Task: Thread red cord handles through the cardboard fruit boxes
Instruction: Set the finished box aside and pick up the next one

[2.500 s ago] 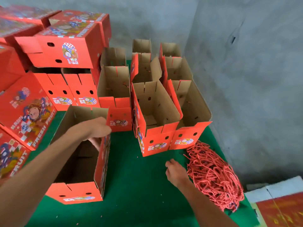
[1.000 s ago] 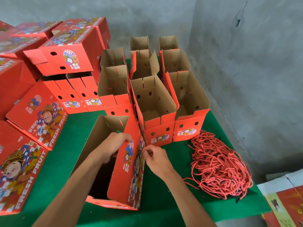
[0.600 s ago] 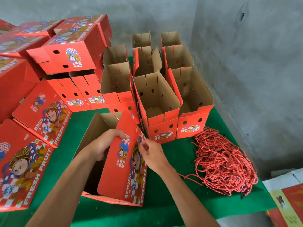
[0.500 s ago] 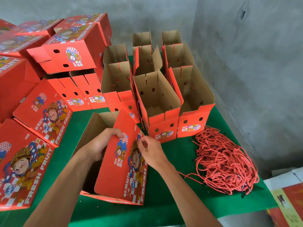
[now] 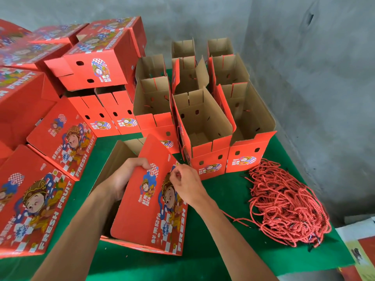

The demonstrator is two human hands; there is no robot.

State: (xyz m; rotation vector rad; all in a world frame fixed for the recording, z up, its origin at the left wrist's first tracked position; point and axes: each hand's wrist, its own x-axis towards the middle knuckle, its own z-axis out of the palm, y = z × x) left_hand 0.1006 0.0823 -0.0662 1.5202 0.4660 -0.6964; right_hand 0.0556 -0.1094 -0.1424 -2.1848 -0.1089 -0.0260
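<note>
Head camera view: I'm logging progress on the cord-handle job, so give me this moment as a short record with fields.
box in work: tilted box at the front of the green table
left hand: left hand grips the box's upper edge
right hand: right hand pinches a red cord against the box's printed side
cord supply: cord pile on the table, right of the box
open boxes: open boxes stand in rows behind
closed boxes: closed boxes stacked at left
</note>
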